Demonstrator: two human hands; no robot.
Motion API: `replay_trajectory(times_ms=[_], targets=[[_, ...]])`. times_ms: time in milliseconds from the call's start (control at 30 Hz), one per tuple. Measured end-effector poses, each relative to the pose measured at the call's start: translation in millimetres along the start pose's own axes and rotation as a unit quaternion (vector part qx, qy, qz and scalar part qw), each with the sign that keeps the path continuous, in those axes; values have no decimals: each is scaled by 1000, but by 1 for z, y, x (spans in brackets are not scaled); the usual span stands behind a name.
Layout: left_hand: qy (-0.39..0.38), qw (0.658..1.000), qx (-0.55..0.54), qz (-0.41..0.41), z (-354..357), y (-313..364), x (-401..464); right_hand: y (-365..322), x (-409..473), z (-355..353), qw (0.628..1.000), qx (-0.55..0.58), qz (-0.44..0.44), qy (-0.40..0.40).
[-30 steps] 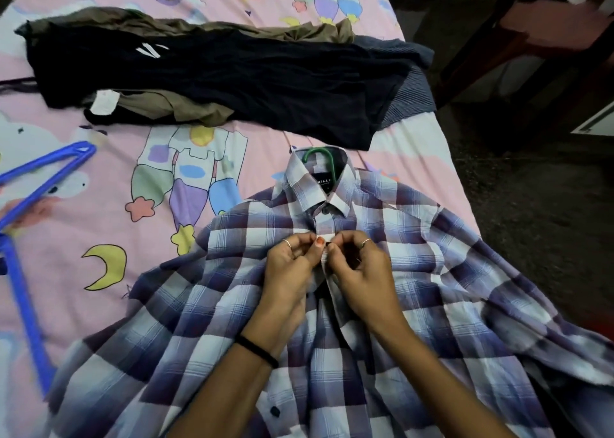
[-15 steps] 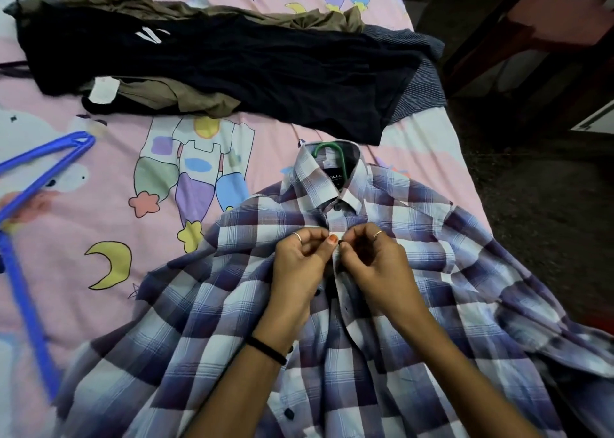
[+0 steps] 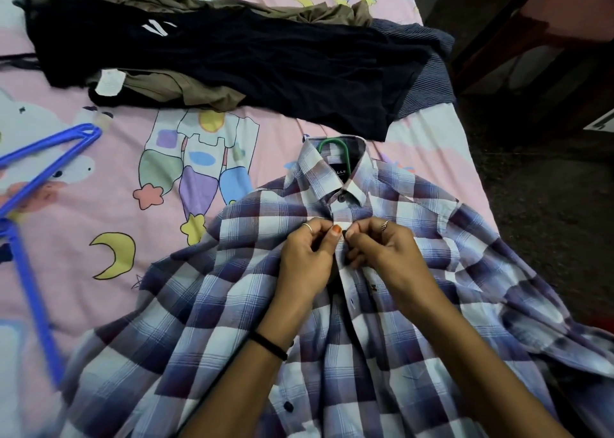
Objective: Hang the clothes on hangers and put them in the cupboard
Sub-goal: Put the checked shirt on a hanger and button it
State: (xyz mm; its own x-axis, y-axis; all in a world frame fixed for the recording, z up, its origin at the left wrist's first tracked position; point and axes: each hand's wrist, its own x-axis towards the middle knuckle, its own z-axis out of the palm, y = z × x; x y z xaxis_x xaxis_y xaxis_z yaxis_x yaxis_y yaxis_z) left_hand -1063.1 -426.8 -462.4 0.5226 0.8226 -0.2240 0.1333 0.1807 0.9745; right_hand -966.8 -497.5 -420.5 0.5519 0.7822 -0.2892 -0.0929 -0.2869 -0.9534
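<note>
Both forearms reached in from the bottom of the view and met over the chest of the plaid shirt (image 3: 332,321). Left hand (image 3: 307,261): knuckles up, fingers curled, thumb tip with orange nail pressed against the forefinger, pinching the left edge of the shirt front just under the collar. A ring on one finger, a black band on the wrist. Right hand (image 3: 387,254): fingers curled likewise, thumb and forefinger pinching the opposite edge of the front; ring on one finger. The two pinches touched at the placket, just below the fastened collar button. Whether a button sat between the fingertips could not be told.

The shirt lay face up on the pink cartoon-print bedsheet (image 3: 99,238), collar away from the person, sleeves spread to each side. The hook of a green hanger (image 3: 335,148) stuck out of the collar opening; the rest of it was hidden inside the shirt.

Beyond the collar lay a pile of dark and olive clothes (image 3: 232,55). A blue hanger (image 3: 30,205) rested on the sheet at the left edge, well apart from the shirt.
</note>
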Motion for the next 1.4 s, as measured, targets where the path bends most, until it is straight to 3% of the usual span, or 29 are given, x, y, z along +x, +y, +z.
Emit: replay_trajectory(times_ms=[233, 300, 400, 533, 633, 800, 900, 1033, 1267, 1333, 1400], targets=[[2, 998, -57, -21, 1, 2, -6, 5, 6, -3, 996, 55, 69, -31], [-11, 999, -21, -31, -2, 4, -7, 4, 8, -9, 996, -1, 76, -49], [-25, 997, 53, -46, -10, 10, -15, 3, 4, -20, 988, -150, 13, -20], [2, 985, 174, -19, -27, 23, -50, -5, -30, -26, 972, -225, -62, -28], [27, 929, 369, 7, -40, 24, -88, 11, -71, -25, 932, -335, -113, -78], [47, 771, 635, -9, -27, 14, -161, 53, -118, -31, 838, -510, -151, -121], [72, 711, 699, -31, -16, 0, -177, 69, -123, -30, 783, -594, -169, -75], [81, 667, 738, -59, -12, 0, -181, 79, -121, -24, 742, -637, -207, -16], [67, 677, 733, 26, -14, 15, -191, 63, -114, -38, 711, -674, -201, 10], [53, 686, 725, 42, -17, 17, -194, 60, -113, -45, 721, -663, -199, -1], [25, 716, 695, 56, -20, 21, -198, 53, -114, -53, 752, -631, -192, -10]])
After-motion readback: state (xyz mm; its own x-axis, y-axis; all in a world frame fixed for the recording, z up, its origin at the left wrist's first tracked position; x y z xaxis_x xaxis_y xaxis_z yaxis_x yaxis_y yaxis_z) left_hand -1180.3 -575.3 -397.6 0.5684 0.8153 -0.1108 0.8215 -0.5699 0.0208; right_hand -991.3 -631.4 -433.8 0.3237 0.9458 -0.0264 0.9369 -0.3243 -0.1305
